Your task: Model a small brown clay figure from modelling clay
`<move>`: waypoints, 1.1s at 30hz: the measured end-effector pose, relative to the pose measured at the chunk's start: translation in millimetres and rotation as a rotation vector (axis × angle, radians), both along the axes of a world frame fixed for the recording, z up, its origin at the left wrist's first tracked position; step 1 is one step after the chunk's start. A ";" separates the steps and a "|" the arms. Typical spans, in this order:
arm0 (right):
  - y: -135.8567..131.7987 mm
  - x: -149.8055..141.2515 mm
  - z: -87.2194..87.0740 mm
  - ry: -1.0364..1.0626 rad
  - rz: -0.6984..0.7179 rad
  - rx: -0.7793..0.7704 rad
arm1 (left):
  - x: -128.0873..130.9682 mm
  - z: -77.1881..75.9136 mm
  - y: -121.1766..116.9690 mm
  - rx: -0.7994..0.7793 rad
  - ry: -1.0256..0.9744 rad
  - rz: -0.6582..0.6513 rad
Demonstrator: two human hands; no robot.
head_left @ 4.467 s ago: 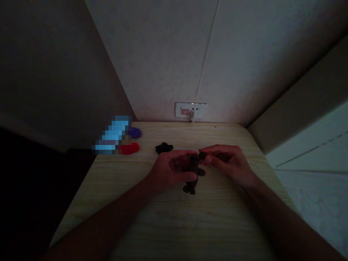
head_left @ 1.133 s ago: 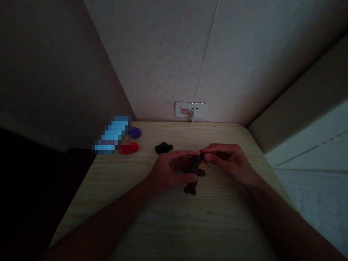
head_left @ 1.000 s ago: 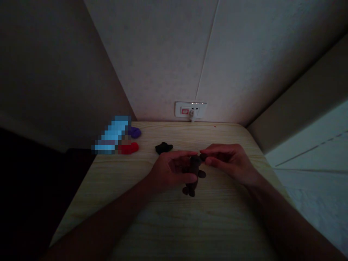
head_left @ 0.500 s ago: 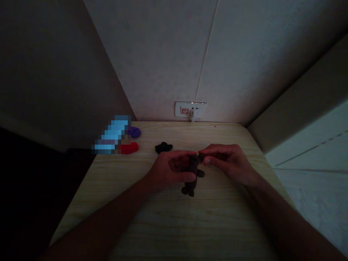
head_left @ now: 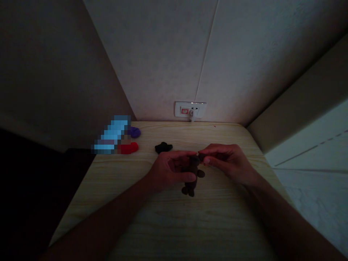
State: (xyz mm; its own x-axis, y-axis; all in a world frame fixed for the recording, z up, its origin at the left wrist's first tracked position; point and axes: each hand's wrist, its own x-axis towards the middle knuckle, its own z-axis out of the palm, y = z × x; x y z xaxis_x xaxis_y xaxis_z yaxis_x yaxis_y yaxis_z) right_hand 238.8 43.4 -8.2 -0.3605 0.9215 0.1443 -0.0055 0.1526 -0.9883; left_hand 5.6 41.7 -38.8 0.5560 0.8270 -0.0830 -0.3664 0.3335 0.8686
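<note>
My left hand (head_left: pixel 170 172) is closed around a small dark brown clay figure (head_left: pixel 192 183), thumb across its body and fingers behind and over its head. Two rounded feet stick out at the bottom, and a rounded arm juts out to the right. Between thumb and fingertips, my right hand (head_left: pixel 227 159) pinches a small brown clay piece (head_left: pixel 201 157) against the right side of the head. The fingertips partly hide that piece, and my left hand covers the figure's left side.
On the wooden tabletop (head_left: pixel 174 224) lie a black clay lump (head_left: pixel 163 147), a red lump (head_left: pixel 129 148) and a purple lump (head_left: pixel 134 132). A blurred-out bright rectangle (head_left: pixel 112 134) is at the left edge. A socket (head_left: pixel 190 109) with a plug is on the wall behind.
Both hands keep nearly the same place. The figure has tilted and shifted slightly, its feet a little lower and further left than about a second ago. The pinched piece stays at the head.
</note>
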 end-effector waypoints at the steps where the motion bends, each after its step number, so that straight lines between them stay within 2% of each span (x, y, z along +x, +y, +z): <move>1: -0.1 0.1 0.2 -0.003 -0.001 0.001 | -0.1 -0.3 0.0 -0.003 0.003 0.006; 33: 1.1 2.9 1.9 -0.035 0.014 0.048 | 4.4 2.2 -0.5 -0.033 -0.025 0.013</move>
State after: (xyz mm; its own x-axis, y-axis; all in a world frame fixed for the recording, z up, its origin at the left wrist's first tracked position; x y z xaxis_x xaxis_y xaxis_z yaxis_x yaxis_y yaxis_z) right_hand 241.7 44.5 -6.4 -0.3788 0.9087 0.1754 0.0262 0.1999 -0.9795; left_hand 10.0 41.2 -36.6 0.5471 0.8315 -0.0967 -0.3922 0.3566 0.8479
